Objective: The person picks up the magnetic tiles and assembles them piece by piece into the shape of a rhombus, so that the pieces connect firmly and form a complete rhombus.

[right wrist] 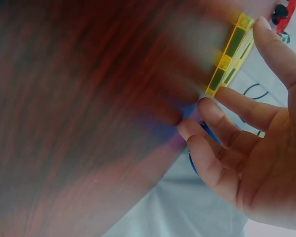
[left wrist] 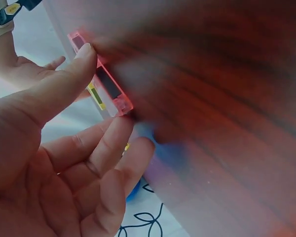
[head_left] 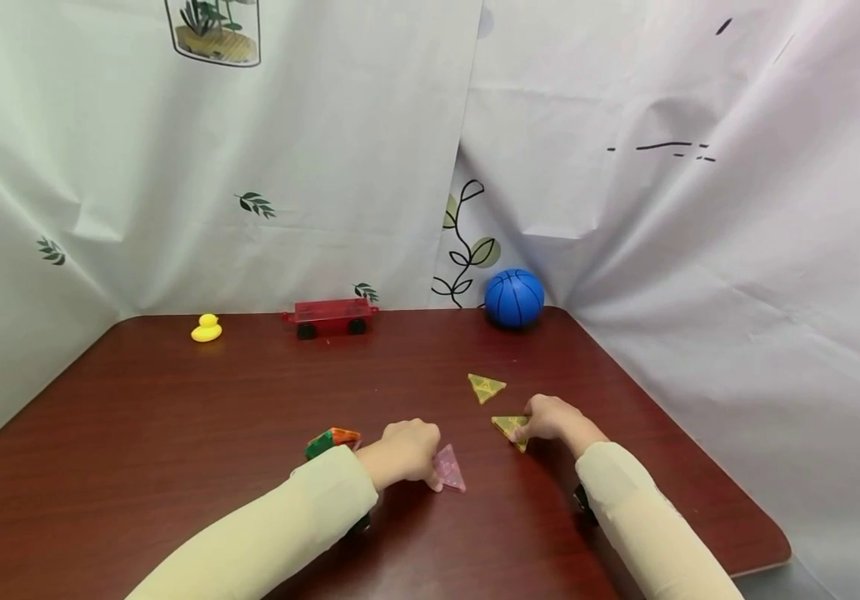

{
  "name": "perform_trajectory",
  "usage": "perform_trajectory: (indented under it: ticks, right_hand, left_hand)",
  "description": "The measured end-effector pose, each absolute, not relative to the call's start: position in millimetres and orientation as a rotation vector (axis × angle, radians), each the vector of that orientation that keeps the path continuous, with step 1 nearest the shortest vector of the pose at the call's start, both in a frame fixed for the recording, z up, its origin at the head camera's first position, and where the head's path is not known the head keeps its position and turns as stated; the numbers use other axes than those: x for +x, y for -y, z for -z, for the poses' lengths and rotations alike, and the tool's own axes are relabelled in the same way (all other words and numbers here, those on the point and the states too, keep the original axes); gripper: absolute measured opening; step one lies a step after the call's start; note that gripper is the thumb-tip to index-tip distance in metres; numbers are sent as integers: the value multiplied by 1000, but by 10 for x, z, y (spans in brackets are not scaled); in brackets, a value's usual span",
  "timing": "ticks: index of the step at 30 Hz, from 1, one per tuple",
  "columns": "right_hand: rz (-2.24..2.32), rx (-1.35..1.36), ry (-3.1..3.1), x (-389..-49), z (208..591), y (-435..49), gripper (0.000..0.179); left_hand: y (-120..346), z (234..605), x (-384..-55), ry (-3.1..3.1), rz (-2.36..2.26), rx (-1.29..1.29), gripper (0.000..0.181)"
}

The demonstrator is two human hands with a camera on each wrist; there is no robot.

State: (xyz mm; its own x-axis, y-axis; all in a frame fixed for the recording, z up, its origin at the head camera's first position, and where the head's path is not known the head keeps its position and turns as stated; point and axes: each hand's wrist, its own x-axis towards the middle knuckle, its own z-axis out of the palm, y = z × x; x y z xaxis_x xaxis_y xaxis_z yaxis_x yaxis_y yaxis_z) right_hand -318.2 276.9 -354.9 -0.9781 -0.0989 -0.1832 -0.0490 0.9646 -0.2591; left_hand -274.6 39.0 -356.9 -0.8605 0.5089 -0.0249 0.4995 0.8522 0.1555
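My left hand (head_left: 411,450) pinches a translucent pink triangular magnetic tile (head_left: 450,469) by its edges, near the middle of the table. In the left wrist view the thumb sits at one end of the pink tile (left wrist: 108,84) and a fingertip at the other. To the right, my right hand (head_left: 550,418) pinches a translucent yellow triangular magnetic tile (head_left: 511,429). The right wrist view shows that yellow tile (right wrist: 230,54) between thumb and index finger, low over the tabletop. A second yellow triangular tile (head_left: 486,387) lies flat just behind it.
Green and orange tiles (head_left: 332,440) lie partly hidden behind the left forearm. Along the back of the dark red table (head_left: 175,450) stand a yellow rubber duck (head_left: 207,329), a red wheeled toy base (head_left: 330,317) and a blue ball (head_left: 514,298). White printed cloth hangs behind.
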Motion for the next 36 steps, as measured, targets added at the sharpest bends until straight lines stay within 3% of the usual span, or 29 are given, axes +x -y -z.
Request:
perform_trajectory:
  ticks: [5,14,23,36]
  right_hand:
    - [379,-121,-2921,-3193,3542,-2764,39]
    - [465,-113,-2874,-3215,3562,-2727,46]
    - [545,-2,-2869,-3242,3545,-2682,31]
    - [689,-25,-2817,-3262,3538,-2649,34]
  left_hand:
    - [-454,3578,-2814,-2959,-221,777,37]
    - [-548,3588,-2884,-2998,-202,725,42]
    - [-680,3575,-2906,-3021,-160,696,46]
    - [-694,3570,-2894,-2999,-165,634,46]
